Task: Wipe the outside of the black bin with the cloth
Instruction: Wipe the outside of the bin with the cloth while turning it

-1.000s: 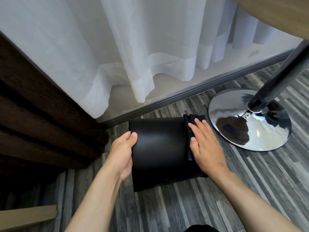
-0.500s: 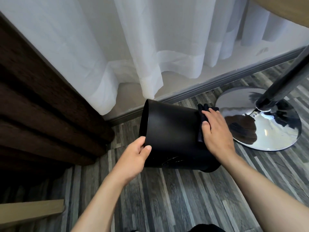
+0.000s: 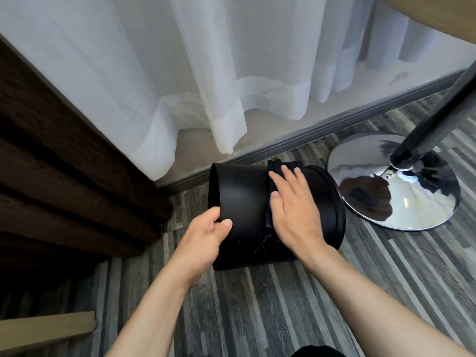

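Observation:
The black bin (image 3: 242,199) lies tipped on its side on the floor, its open mouth facing left and its base toward the right. My left hand (image 3: 206,235) pinches the rim at the lower left, thumb outside and fingers inside. My right hand (image 3: 293,210) lies flat on the bin's upper side wall, pressing a dark folded cloth (image 3: 274,167) against it. Most of the cloth is hidden under the palm; its edges show above the fingertips and to the left of the hand.
A chrome round table base (image 3: 401,202) with a dark pole (image 3: 438,119) stands just right of the bin. White sheer curtains (image 3: 231,73) and a grey baseboard (image 3: 283,143) run behind. A dark brown curtain (image 3: 64,176) hangs at left. A wooden board (image 3: 46,328) lies at lower left.
The bin has been tipped and turned so its mouth faces left. My left hand went from resting against the wall to gripping the rim. My right hand with the cloth slid onto the upper wall.

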